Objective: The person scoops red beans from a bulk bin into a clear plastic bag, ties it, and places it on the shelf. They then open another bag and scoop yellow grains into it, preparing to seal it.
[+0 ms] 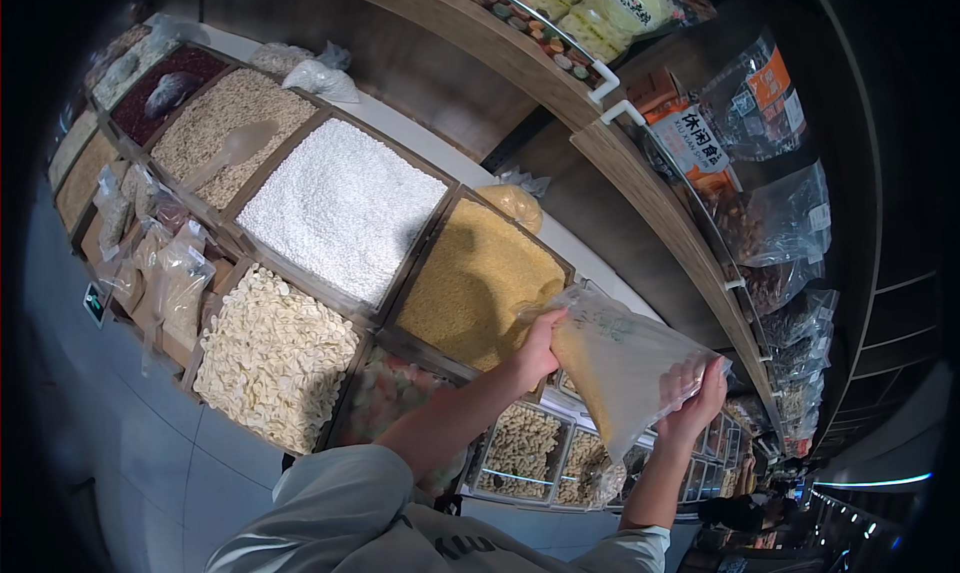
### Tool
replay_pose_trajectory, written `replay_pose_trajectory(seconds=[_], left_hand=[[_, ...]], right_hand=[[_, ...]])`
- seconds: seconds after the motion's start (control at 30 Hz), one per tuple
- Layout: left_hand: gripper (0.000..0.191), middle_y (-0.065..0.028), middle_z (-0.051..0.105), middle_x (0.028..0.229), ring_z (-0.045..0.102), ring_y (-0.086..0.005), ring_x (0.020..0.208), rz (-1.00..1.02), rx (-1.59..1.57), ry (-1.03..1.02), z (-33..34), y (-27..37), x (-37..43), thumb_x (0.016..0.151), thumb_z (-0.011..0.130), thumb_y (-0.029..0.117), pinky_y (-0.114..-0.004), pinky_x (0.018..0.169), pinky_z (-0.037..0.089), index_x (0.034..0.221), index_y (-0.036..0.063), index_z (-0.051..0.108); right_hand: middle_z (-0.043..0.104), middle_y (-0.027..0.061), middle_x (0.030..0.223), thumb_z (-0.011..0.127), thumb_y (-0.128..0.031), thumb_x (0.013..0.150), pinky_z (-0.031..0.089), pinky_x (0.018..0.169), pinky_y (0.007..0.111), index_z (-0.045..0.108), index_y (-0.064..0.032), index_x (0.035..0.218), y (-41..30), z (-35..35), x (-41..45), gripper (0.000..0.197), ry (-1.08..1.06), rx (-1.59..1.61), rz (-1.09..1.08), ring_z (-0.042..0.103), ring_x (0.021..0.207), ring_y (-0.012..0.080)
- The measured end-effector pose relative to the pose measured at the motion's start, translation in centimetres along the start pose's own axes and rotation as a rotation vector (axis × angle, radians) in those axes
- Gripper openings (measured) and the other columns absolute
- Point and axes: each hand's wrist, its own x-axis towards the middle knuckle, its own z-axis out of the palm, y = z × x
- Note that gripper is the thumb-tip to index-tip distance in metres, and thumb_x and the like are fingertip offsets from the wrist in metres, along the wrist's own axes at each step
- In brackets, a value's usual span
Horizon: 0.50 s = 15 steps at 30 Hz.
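Note:
A clear plastic bag (622,355) is stretched between both hands, with yellow grain along its lower left side. My left hand (538,345) grips the bag's left end over a bin of yellow grain (465,288). Its fingers are partly hidden by the bag. My right hand (694,400) grips the other end, with its fingers seen through the plastic. Left of the yellow grain is a bin of small white pellets (345,205). Nearer to me, a bin holds pale flat slices (274,355).
A wooden shelf edge (645,205) with a rail runs above and right, holding packaged foods (780,213). A translucent scoop (244,144) lies in a bin of beige grain. Filled bags (184,273) stand at left. Clear-walled bins of peanuts (521,453) sit below my hands. A person (742,509) is far off at lower right.

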Motion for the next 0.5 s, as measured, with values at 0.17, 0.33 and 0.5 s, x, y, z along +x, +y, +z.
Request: replay_pose_trajectory(seconds=[0.17, 0.33, 0.5], left_hand=[[0.043, -0.0192, 0.058, 0.132, 0.055, -0.0338, 0.122, 0.024, -0.021, 0.030, 0.6, 1.0, -1.8, 0.100, 0.051, 0.030, -0.049, 0.107, 0.042, 0.132, 0.0001, 0.053], [0.042, -0.0182, 0.057, 0.134, 0.053, -0.0339, 0.125, 0.054, -0.025, 0.029, 1.0, 2.5, -2.5, 0.101, 0.049, 0.031, -0.049, 0.107, 0.041, 0.131, 0.0012, 0.053], [0.042, -0.0180, 0.057, 0.133, 0.053, -0.0334, 0.124, 0.097, -0.058, 0.020, 1.8, 4.2, -3.4, 0.101, 0.048, 0.030, -0.049, 0.107, 0.041, 0.131, 0.0014, 0.053]], right_hand=[[0.041, -0.0021, 0.058, 0.048, -0.030, 0.106, 0.024, 0.035, 0.024, 0.047, -0.0110, 0.078, -0.3, 1.1, 0.2, 0.034, -0.062, -0.021, -0.009, 0.032, 0.040, 0.0073], [0.039, -0.0014, 0.058, 0.049, -0.034, 0.106, 0.024, 0.035, 0.024, 0.042, -0.0115, 0.073, -0.3, 3.1, 0.4, 0.041, -0.068, -0.065, -0.009, 0.033, 0.040, 0.0077], [0.039, -0.0021, 0.059, 0.046, -0.030, 0.107, 0.024, 0.036, 0.024, 0.045, -0.0116, 0.075, -0.4, 5.2, 0.6, 0.037, -0.136, -0.024, -0.015, 0.032, 0.042, 0.0069]])
